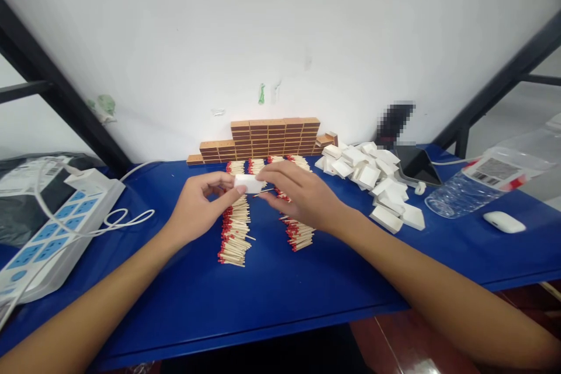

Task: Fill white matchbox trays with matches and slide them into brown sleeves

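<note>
My left hand (199, 204) and my right hand (302, 193) meet over the middle of the blue table (263, 292), both pinched on a small white matchbox tray (249, 183). A thin matchstick pokes out under my right fingers. Below the hands lie two long rows of red-tipped matches, a left row (234, 234) and a right row (298, 231). Finished brown matchboxes (267, 139) are stacked like a wall against the white wall behind.
A heap of white empty trays (372, 178) lies to the right. Farther right are a lying plastic water bottle (464, 193), a white earbud case (504, 222) and a dark phone (416, 163). A white and blue power strip (56, 228) with cables sits left.
</note>
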Available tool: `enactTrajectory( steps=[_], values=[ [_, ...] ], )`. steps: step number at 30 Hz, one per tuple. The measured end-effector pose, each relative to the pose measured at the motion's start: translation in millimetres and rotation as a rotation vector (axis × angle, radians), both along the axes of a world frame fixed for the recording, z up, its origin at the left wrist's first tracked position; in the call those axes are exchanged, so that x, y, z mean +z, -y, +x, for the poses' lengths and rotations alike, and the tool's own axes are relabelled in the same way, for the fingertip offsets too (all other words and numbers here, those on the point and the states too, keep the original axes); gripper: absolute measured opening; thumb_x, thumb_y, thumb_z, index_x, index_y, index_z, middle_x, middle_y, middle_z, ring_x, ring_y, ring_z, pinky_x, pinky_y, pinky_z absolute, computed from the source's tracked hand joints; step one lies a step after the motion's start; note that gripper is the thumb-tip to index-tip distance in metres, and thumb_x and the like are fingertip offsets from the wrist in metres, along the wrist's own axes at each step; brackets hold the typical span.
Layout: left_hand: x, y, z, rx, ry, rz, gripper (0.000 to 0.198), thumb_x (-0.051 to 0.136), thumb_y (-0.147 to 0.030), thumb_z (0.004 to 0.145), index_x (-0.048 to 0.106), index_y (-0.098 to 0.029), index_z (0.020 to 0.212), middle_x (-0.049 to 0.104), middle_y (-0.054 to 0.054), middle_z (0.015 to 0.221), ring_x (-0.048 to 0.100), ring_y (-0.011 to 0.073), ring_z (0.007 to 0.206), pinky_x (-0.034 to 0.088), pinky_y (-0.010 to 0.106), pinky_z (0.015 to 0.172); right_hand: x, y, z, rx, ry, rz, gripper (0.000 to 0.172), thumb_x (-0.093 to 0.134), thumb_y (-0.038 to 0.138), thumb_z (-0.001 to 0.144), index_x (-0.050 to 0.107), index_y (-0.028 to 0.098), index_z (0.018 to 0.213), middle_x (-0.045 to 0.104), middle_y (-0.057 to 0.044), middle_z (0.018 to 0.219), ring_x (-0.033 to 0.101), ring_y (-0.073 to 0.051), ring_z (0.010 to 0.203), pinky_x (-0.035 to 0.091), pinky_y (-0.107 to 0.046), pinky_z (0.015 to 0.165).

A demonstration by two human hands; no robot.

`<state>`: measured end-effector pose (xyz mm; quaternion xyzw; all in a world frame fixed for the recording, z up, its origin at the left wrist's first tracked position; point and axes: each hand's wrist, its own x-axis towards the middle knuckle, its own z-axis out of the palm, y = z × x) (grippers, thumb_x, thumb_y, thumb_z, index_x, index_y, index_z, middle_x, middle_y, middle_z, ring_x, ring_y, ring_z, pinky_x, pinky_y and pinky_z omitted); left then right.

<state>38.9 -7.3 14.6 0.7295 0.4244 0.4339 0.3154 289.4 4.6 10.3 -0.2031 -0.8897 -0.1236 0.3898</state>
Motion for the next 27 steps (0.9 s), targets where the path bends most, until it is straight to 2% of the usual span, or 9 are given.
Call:
enactTrajectory(
  steps=[4, 6, 9, 11, 15, 18, 21, 24, 27],
  values=[
    [-1.1, -4.1, -4.4, -0.009, -0.025, 0.044, 0.028, 0.082, -0.046, 0.088, 0.079, -0.018, 0.092, 0.076, 0.001, 0.078, 0.064, 0.0138, 0.066, 0.046, 0.025, 0.06, 1.5, -5.5, 8.5, 0.014, -0.125, -0.271, 0.013, 0.063, 0.02, 0.104, 0.065, 0.02, 0.117, 0.071, -0.004, 0.096, 0.066, -0.016, 0.081, 0.055, -0.031, 0.074],
    [-1.7, -2.8, -5.5, -0.01, -0.119, 0.137, 0.024, 0.08, -0.043, 0.091, 0.08, -0.019, 0.095, 0.078, 0.001, 0.081, 0.066, 0.0146, 0.07, 0.049, 0.025, 0.062, 2.0, -4.0, 7.6, 0.021, -0.19, -0.37, 0.021, 0.071, 0.025, 0.1, 0.064, 0.021, 0.12, 0.071, -0.003, 0.101, 0.063, -0.014, 0.078, 0.054, -0.03, 0.072],
    [-2.4, -0.2, -6.3, -0.048, -0.259, 0.317, 0.02, 0.074, -0.037, 0.097, 0.082, -0.021, 0.106, 0.081, 0.004, 0.1, 0.073, 0.0179, 0.088, 0.055, 0.028, 0.078, 1.3, -1.6, 4.1, 0.049, -0.211, -0.448, 0.03, 0.073, 0.025, 0.099, 0.063, 0.021, 0.127, 0.07, -0.005, 0.114, 0.063, -0.013, 0.077, 0.054, -0.03, 0.073],
    [-2.2, 0.5, -6.6, -0.088, -0.303, 0.38, 0.022, 0.072, -0.035, 0.099, 0.082, -0.023, 0.114, 0.082, 0.005, 0.11, 0.074, 0.0188, 0.096, 0.056, 0.029, 0.084, -0.6, -1.4, 2.9, 0.085, -0.166, -0.459, 0.023, 0.07, 0.024, 0.101, 0.066, 0.021, 0.123, 0.071, -0.005, 0.109, 0.062, -0.012, 0.074, 0.053, -0.029, 0.07],
    [1.1, 1.0, -5.8, -0.05, -0.271, 0.283, 0.037, 0.079, -0.043, 0.092, 0.079, -0.023, 0.123, 0.082, 0.004, 0.101, 0.072, 0.0164, 0.08, 0.058, 0.028, 0.077, -6.3, -0.6, 2.2, 0.119, -0.078, -0.331, 0.013, 0.063, 0.027, 0.106, 0.069, 0.021, 0.115, 0.071, -0.007, 0.105, 0.065, -0.017, 0.086, 0.054, -0.03, 0.072],
    [4.9, 0.8, -5.3, -0.035, -0.182, 0.157, 0.043, 0.083, -0.048, 0.088, 0.08, -0.019, 0.12, 0.082, 0.004, 0.093, 0.07, 0.0155, 0.072, 0.059, 0.027, 0.071, -8.2, 2.1, 1.6, 0.053, -0.038, -0.204, 0.015, 0.06, 0.029, 0.107, 0.07, 0.021, 0.115, 0.072, -0.009, 0.107, 0.068, -0.019, 0.094, 0.055, -0.032, 0.077],
    [6.3, -2.4, -8.9, -0.057, -0.159, 0.112, 0.046, 0.089, -0.05, 0.081, 0.082, -0.019, 0.114, 0.082, 0.004, 0.096, 0.071, 0.0162, 0.074, 0.06, 0.028, 0.073, -6.1, 6.4, -0.6, -0.01, -0.036, -0.168, 0.014, 0.061, 0.028, 0.107, 0.071, 0.021, 0.114, 0.072, -0.009, 0.108, 0.068, -0.019, 0.094, 0.054, -0.032, 0.077],
    [4.7, -9.0, -18.2, 0.018, -0.221, 0.175, 0.054, 0.091, -0.054, 0.076, 0.081, -0.021, 0.118, 0.083, 0.005, 0.102, 0.073, 0.0188, 0.082, 0.061, 0.031, 0.079, -4.3, 17.3, -7.8, -0.051, -0.168, -0.215, 0.009, 0.067, 0.027, 0.103, 0.071, 0.019, 0.106, 0.069, -0.008, 0.1, 0.065, -0.018, 0.087, 0.052, -0.031, 0.073],
    [2.6, -16.5, -29.1, 0.081, -0.3, 0.339, 0.056, 0.09, -0.057, 0.078, 0.08, -0.023, 0.122, 0.083, 0.006, 0.111, 0.076, 0.0211, 0.091, 0.061, 0.032, 0.086, -8.6, 38.6, -22.1, 0.029, -0.211, -0.416, 0.012, 0.073, 0.028, 0.098, 0.071, 0.019, 0.09, 0.063, -0.001, 0.085, 0.062, -0.013, 0.074, 0.049, -0.027, 0.067]
  ],
)
